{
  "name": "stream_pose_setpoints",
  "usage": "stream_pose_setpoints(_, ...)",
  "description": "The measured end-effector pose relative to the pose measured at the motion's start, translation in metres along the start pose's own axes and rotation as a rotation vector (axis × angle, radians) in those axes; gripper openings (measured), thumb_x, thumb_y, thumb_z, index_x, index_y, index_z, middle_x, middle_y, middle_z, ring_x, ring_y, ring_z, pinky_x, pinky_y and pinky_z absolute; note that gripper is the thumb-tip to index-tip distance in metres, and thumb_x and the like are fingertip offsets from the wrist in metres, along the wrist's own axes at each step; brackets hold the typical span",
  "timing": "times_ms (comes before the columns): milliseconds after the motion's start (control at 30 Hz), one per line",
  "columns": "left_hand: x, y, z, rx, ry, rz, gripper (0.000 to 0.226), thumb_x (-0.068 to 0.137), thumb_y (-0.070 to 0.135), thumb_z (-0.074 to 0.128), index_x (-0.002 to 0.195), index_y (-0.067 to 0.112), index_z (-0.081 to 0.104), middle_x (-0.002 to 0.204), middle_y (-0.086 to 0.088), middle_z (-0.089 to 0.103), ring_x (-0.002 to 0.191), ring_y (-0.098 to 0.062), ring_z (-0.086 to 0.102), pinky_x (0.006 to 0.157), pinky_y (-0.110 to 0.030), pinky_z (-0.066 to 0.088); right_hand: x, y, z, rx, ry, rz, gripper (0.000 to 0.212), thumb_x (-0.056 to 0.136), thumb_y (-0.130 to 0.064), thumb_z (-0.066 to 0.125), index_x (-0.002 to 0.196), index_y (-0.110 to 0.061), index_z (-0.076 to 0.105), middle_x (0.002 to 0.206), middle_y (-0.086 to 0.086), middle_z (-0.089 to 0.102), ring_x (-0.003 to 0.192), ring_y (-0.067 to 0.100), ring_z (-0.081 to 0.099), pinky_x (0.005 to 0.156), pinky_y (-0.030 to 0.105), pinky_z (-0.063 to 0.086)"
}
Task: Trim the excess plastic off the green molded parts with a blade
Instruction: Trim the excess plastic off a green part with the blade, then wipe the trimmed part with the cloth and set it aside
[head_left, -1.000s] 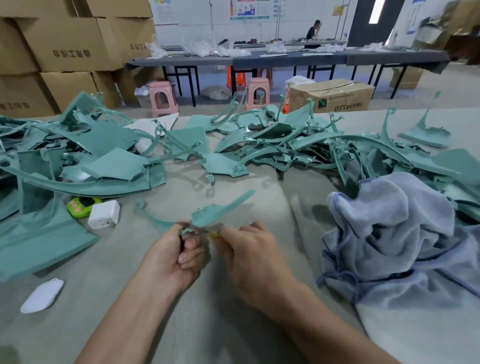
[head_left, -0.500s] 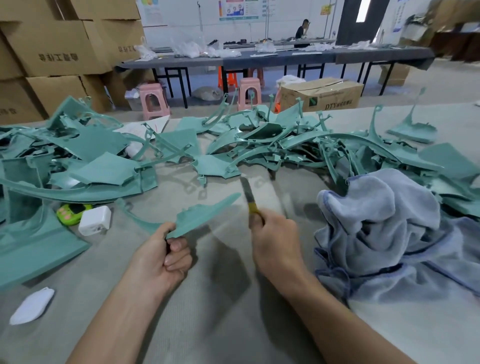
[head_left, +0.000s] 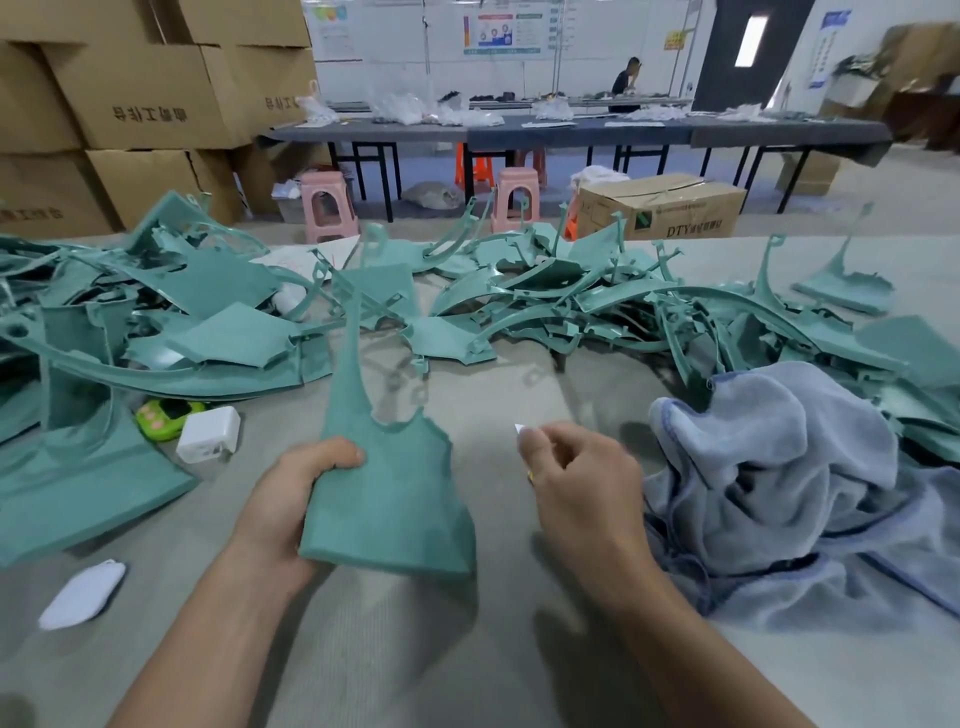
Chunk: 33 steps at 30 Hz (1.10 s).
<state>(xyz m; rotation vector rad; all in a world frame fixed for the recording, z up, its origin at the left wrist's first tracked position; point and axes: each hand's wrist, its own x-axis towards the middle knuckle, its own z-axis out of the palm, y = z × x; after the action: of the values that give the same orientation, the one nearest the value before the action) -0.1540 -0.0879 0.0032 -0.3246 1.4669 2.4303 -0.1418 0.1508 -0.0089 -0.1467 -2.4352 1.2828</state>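
My left hand (head_left: 291, 499) grips a green molded part (head_left: 387, 493) by its left edge and holds it upright, broad face toward me, with its thin stem rising to the top. My right hand (head_left: 576, 478) is curled round the blade (head_left: 521, 430); only the pale tip shows above the fingers, with a bit of yellow handle lower down. The blade tip is a short way right of the part and does not touch it. Many more green parts (head_left: 545, 306) lie heaped across the far half of the table.
A crumpled grey-blue cloth (head_left: 789, 467) lies at the right. A white adapter (head_left: 208, 434) and a green gadget (head_left: 163, 413) sit at the left, a white piece (head_left: 83, 592) nearer me. Cardboard boxes (head_left: 145, 93), stools and a long table stand beyond.
My left hand has turned the green part from lying flat to standing upright with its face toward me. My right hand has drawn the blade in, so only its tip shows.
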Motion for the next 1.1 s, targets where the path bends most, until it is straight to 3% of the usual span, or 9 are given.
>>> stream_pose_setpoints(133,-0.004,0.001,0.003,0.2,-0.071,0.006,0.049,0.041,0.013,0.072,0.086,-0.008,0.076,0.087,-0.03,0.072,0.07,-0.037,0.071,0.067,-0.041,0.059,-0.008,-0.007,0.009,0.405,-0.463,0.057,0.036,0.082,-0.042,0.072,0.117,-0.033,0.073,0.09,-0.016,0.076,0.081,-0.001,0.069,0.073,0.017,0.054)
stream_pose_setpoints(233,-0.006,-0.006,0.011,0.127,-0.143,0.024,0.027,0.051,0.022,0.075,0.067,0.001,0.078,0.068,-0.017,0.073,0.055,-0.026,0.072,0.048,-0.028,0.057,-0.006,-0.004,0.019,0.479,-0.467,0.133,0.016,0.094,-0.012,0.067,0.101,-0.02,0.079,0.066,-0.015,0.07,0.058,-0.004,0.06,0.057,0.009,0.043)
stream_pose_setpoints(333,0.002,-0.012,0.013,-0.09,-0.183,0.073,0.055,0.085,0.05,0.052,0.092,0.005,0.082,0.096,-0.016,0.078,0.087,-0.026,0.077,0.066,-0.03,0.061,0.001,0.002,0.024,0.649,-0.356,0.359,0.019,0.098,-0.003,0.062,0.093,-0.01,0.078,0.066,-0.006,0.07,0.053,0.003,0.054,0.053,0.015,0.042)
stream_pose_setpoints(433,0.001,-0.014,0.015,-0.03,-0.264,0.103,0.071,0.087,0.067,0.044,0.124,0.014,0.073,0.131,-0.012,0.068,0.122,-0.023,0.065,0.085,-0.03,0.059,0.007,0.01,0.024,0.623,-0.173,0.43,0.01,0.093,-0.012,0.067,0.097,-0.008,0.075,0.055,0.002,0.057,0.043,0.011,0.042,0.05,0.027,0.036)
stream_pose_setpoints(533,0.005,-0.023,0.021,0.075,-0.248,0.123,0.047,0.071,0.037,0.079,0.112,0.012,0.078,0.116,-0.014,0.074,0.104,-0.027,0.073,0.078,-0.038,0.062,0.005,0.005,0.02,0.505,-0.21,0.315,0.013,0.081,-0.024,0.067,0.091,-0.019,0.073,0.052,0.003,0.06,0.045,0.015,0.046,0.054,0.032,0.038)
stream_pose_setpoints(633,0.011,-0.03,0.024,0.147,-0.031,0.154,0.042,0.065,0.0,0.075,0.107,0.0,0.075,0.109,-0.024,0.074,0.09,-0.038,0.074,0.068,-0.044,0.063,-0.003,-0.005,0.014,0.367,-0.293,0.152,0.01,0.082,-0.031,0.07,0.088,-0.039,0.071,0.065,0.0,0.071,0.05,0.011,0.058,0.055,0.033,0.047)
stream_pose_setpoints(833,0.02,-0.021,0.011,0.074,0.284,0.277,0.025,0.08,-0.006,0.067,0.103,0.003,0.073,0.096,-0.012,0.079,0.075,-0.027,0.076,0.064,-0.04,0.062,0.005,-0.012,-0.047,-0.396,0.194,-0.291,0.054,0.084,-0.027,0.078,0.136,-0.029,0.062,0.13,-0.001,0.065,0.123,0.022,0.051,0.105,0.038,0.039)
stream_pose_setpoints(967,0.029,-0.023,0.012,0.167,0.415,0.356,0.026,0.078,-0.009,0.068,0.099,0.006,0.072,0.088,-0.005,0.079,0.076,-0.027,0.076,0.075,-0.043,0.06,0.017,0.017,-0.1,-0.992,0.009,-0.112,0.059,0.081,-0.052,0.069,0.133,-0.026,0.058,0.155,0.011,0.041,0.147,0.033,0.025,0.115,0.043,0.008)
stream_pose_setpoints(1100,0.03,-0.035,0.023,0.39,0.413,0.412,0.017,0.076,-0.001,0.071,0.085,0.014,0.071,0.074,0.004,0.077,0.072,-0.025,0.073,0.066,-0.038,0.058,0.016,0.036,-0.111,-1.135,-0.088,-0.172,0.028,0.086,-0.026,0.05,0.105,-0.02,0.07,0.132,0.008,0.057,0.137,0.033,0.04,0.114,0.042,0.017)
